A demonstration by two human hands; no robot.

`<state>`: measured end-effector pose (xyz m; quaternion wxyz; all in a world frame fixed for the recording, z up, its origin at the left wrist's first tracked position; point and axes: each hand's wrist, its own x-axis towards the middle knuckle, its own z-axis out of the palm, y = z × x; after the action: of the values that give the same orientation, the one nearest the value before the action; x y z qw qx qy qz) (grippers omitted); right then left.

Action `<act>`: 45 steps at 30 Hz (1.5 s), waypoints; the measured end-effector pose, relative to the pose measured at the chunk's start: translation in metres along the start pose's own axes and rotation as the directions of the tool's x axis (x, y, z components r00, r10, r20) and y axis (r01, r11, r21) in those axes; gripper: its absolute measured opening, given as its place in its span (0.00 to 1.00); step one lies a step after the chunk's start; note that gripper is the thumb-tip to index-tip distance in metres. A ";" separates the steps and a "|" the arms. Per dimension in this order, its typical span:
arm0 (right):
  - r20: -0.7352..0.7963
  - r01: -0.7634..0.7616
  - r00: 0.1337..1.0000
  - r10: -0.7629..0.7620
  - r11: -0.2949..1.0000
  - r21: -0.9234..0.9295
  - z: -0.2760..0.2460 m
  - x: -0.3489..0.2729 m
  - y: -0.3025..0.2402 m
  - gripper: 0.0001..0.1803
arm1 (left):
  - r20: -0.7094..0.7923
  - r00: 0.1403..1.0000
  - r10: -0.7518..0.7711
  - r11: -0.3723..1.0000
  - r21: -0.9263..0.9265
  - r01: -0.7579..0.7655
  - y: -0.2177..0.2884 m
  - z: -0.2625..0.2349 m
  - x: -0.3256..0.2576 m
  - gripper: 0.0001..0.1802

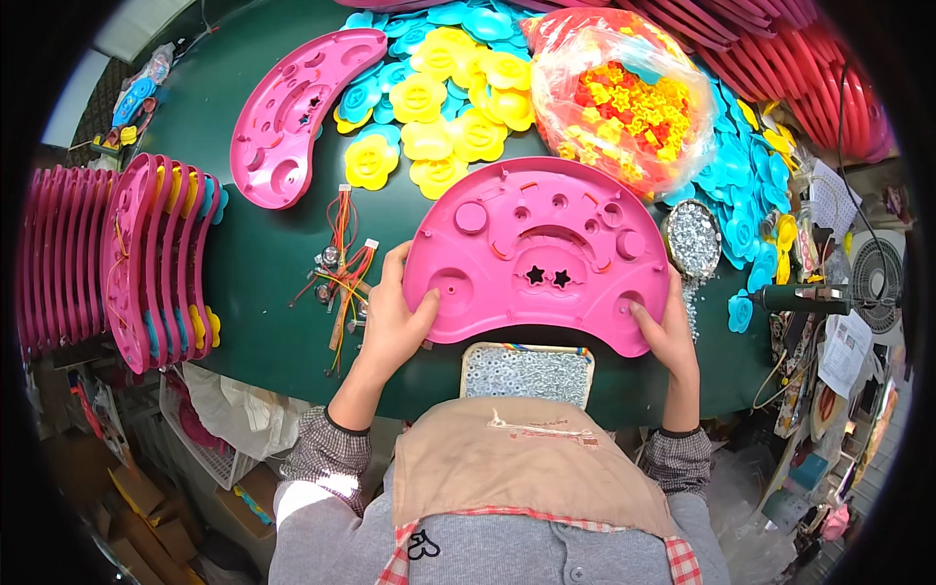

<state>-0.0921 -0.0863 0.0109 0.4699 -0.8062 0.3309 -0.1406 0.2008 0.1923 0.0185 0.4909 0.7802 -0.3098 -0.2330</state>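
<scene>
Head view: fingers of the left hand (390,327) and right hand (671,336) grasp the pink shell (546,252); a careless dip could knock the tray (556,349), spilling metal parts (526,375).

We hold our left hand (392,320) and right hand (672,336) well apart, both gripping, thumbs angled inward on top, fingers mostly hidden. Our left forearm (355,398) slants forward and rightward; our right forearm (681,402) points nearly straight ahead.
</scene>
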 end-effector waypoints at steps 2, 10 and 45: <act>0.018 -0.002 1.000 0.003 1.000 -0.007 -0.001 0.002 -0.001 0.41 | -0.022 1.000 -0.018 1.000 0.001 0.018 -0.006 0.002 -0.003 0.34; 0.036 -0.043 0.998 0.043 0.999 -0.008 0.001 0.004 0.002 0.42 | -0.033 0.999 -0.015 1.000 -0.009 0.014 -0.015 0.000 0.002 0.33; -0.019 0.055 0.995 -0.102 0.670 -0.741 -0.027 0.223 -0.037 0.23 | 0.453 0.768 0.452 0.690 0.368 -0.623 0.037 0.070 0.029 0.24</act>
<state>0.0735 -0.2404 0.0375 0.0876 -0.9362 0.3383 -0.0386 0.1653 0.1164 0.0215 0.2605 0.7014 -0.6535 -0.1142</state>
